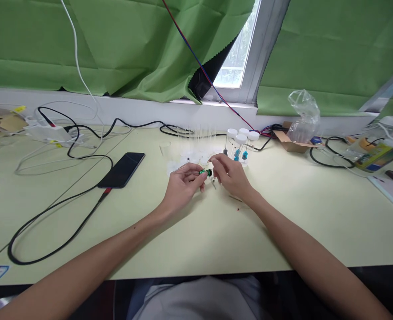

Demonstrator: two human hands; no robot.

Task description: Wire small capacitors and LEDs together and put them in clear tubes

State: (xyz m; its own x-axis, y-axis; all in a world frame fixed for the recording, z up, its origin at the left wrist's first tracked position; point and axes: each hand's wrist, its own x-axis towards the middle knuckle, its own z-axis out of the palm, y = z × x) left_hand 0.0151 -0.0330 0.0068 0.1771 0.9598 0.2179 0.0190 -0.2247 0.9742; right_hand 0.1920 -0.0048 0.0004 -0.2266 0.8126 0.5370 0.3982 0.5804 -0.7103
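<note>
My left hand point(185, 184) pinches a small green part with a black end point(206, 172); a thin, straight rod-like piece runs back from it across the fingers. Close by on the right, my right hand point(229, 174) has its fingers bent together near the black end, and what they hold, if anything, is too small to make out. Below the fingers lies a small metallic piece point(214, 183). Behind my right hand stand several clear tubes with white caps point(240, 139), with blue and dark pieces inside. Open clear tubes point(199, 138) stand behind my left hand.
A black phone point(122, 170) with a looping cable lies on the left of the pale table point(196, 244). A clear cup point(166, 150) stands behind the hands. At the right are a cardboard box point(291, 141) with a plastic bag, cables and another phone point(390, 194). Green curtains hang behind.
</note>
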